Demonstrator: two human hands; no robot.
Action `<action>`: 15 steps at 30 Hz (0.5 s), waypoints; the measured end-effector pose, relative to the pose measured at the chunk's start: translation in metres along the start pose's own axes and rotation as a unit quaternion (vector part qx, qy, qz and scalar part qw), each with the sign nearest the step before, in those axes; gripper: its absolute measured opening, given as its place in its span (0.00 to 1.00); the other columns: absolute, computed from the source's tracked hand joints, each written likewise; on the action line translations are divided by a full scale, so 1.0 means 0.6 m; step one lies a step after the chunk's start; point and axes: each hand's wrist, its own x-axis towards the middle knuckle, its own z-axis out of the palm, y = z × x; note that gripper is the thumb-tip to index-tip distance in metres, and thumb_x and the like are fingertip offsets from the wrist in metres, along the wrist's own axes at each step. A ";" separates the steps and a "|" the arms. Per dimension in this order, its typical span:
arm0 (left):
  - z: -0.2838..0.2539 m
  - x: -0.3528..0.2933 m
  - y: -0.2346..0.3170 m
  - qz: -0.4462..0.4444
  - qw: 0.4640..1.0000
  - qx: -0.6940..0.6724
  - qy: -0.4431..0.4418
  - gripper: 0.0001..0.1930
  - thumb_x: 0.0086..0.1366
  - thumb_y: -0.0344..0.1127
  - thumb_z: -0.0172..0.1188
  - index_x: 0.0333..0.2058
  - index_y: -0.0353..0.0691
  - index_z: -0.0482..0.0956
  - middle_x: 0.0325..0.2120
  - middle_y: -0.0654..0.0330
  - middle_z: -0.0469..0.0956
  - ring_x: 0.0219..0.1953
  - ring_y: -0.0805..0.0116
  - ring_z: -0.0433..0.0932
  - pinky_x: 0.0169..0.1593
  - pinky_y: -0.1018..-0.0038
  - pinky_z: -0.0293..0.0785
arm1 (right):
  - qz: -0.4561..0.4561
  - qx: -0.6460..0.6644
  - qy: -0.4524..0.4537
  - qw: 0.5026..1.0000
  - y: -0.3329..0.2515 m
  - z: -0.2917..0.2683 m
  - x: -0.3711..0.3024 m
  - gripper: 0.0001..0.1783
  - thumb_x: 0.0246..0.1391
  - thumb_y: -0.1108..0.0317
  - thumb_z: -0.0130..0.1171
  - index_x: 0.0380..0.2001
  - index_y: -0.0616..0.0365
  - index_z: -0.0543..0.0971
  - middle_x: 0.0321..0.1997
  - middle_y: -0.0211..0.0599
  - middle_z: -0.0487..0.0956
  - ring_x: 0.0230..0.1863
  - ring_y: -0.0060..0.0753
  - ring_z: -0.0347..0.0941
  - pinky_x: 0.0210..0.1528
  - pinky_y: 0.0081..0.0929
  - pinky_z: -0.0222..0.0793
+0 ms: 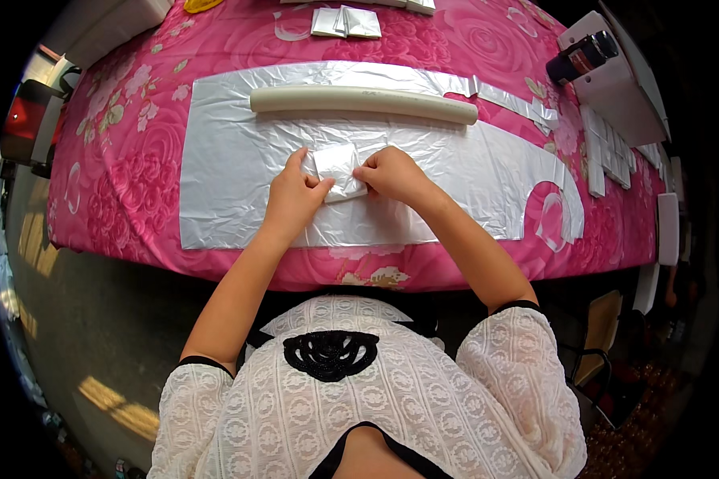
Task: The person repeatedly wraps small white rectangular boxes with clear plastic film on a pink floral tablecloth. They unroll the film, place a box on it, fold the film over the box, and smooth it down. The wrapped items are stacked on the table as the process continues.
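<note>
A small folded packet of silvery-white plastic bag (337,169) lies in front of me on a large flat plastic bag (232,191) with handle cut-outs at its right end. My left hand (294,193) holds the packet's left side, its thumb on the near left corner and its index finger stretched forward along the edge. At the right edge, my right hand (393,174) pinches the plastic between thumb and fingers. Just beyond both hands, a long cream-coloured pipe (363,102) lies across the flat bag.
The table wears a pink rose-patterned cloth (128,191). More folded plastic packets (346,22) lie at the far side, and several stacked ones (607,152) at the right. A dark flask (581,57) leans by a white box (627,80). A chair (599,335) stands at lower right.
</note>
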 end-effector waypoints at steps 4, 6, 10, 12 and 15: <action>0.000 -0.001 -0.004 0.143 0.981 0.095 0.091 0.32 0.52 0.30 0.61 0.54 0.30 0.59 0.42 0.50 0.72 0.39 0.66 0.75 0.37 0.72 0.73 | 0.035 0.040 -0.024 0.998 -0.001 -0.004 0.010 0.16 0.47 0.61 0.56 0.18 0.65 0.79 0.15 0.35 0.76 0.18 0.23 0.72 0.23 0.20 0.66; 0.007 -0.004 -0.008 0.280 0.939 0.186 0.067 0.32 0.52 0.32 0.60 0.55 0.30 0.59 0.50 0.47 0.64 0.49 0.59 0.68 0.47 0.67 0.67 | 0.036 0.059 -0.029 0.997 0.001 -0.006 0.011 0.15 0.47 0.62 0.57 0.18 0.65 0.79 0.15 0.36 0.76 0.18 0.24 0.72 0.23 0.21 0.66; 0.042 -0.010 0.001 0.318 0.903 0.288 0.006 0.35 0.52 0.37 0.59 0.56 0.29 0.56 0.57 0.44 0.56 0.60 0.50 0.55 0.61 0.57 0.50 | 0.054 0.070 -0.031 0.996 0.010 -0.003 0.019 0.14 0.45 0.62 0.58 0.18 0.65 0.79 0.15 0.36 0.75 0.17 0.24 0.71 0.22 0.21 0.66; 0.054 -0.005 -0.012 0.289 0.905 0.310 -0.016 0.41 0.51 0.47 0.59 0.58 0.28 0.53 0.59 0.43 0.51 0.63 0.51 0.48 0.63 0.55 0.43 | 0.039 0.058 -0.014 0.997 0.014 0.002 0.023 0.14 0.42 0.61 0.56 0.15 0.62 0.78 0.15 0.37 0.76 0.18 0.29 0.73 0.26 0.25 0.68; 0.059 0.000 -0.014 0.271 0.901 0.336 -0.033 0.47 0.48 0.54 0.58 0.58 0.28 0.50 0.60 0.43 0.50 0.64 0.52 0.46 0.64 0.57 0.38 | 0.032 0.046 -0.008 0.998 0.017 0.002 0.021 0.15 0.39 0.60 0.56 0.12 0.61 0.78 0.15 0.39 0.76 0.19 0.31 0.73 0.27 0.27 0.68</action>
